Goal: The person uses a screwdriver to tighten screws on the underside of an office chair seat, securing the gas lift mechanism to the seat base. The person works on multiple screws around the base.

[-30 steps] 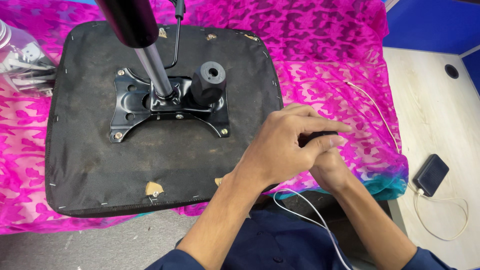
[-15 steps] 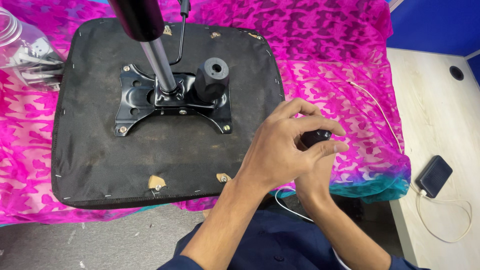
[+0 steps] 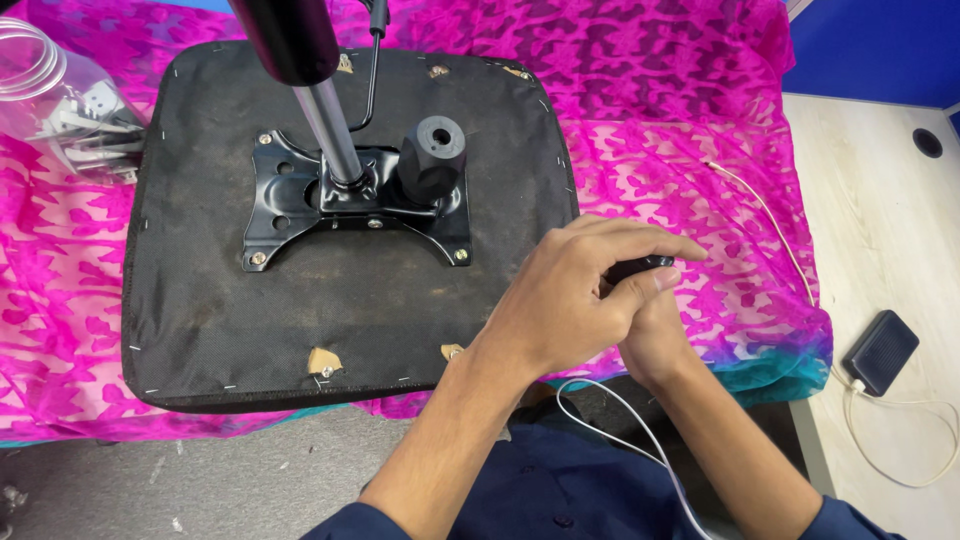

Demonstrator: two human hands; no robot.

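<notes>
My left hand [image 3: 575, 295] and my right hand [image 3: 655, 340] are joined together over the pink cloth, just right of an upside-down black chair seat [image 3: 230, 300]. Both close around a small black object [image 3: 640, 268], of which only the top shows between the fingers. My left hand lies over the right one and hides most of it. On the seat's underside a black metal plate [image 3: 280, 215] is screwed down. A chrome gas cylinder [image 3: 325, 125] and a black knob [image 3: 433, 155] rise from the plate.
A pink patterned cloth [image 3: 680, 130] covers the surface. A clear plastic jar [image 3: 60, 110] with metal parts lies at the far left. A thin lever [image 3: 372, 70] stands behind the cylinder. A black power bank [image 3: 880, 352] with a white cable [image 3: 775, 225] rests on the light floor at right.
Both hands stay clasped on the small black object, with fingers shifting slightly. The view has shifted a little; the seat has not moved.
</notes>
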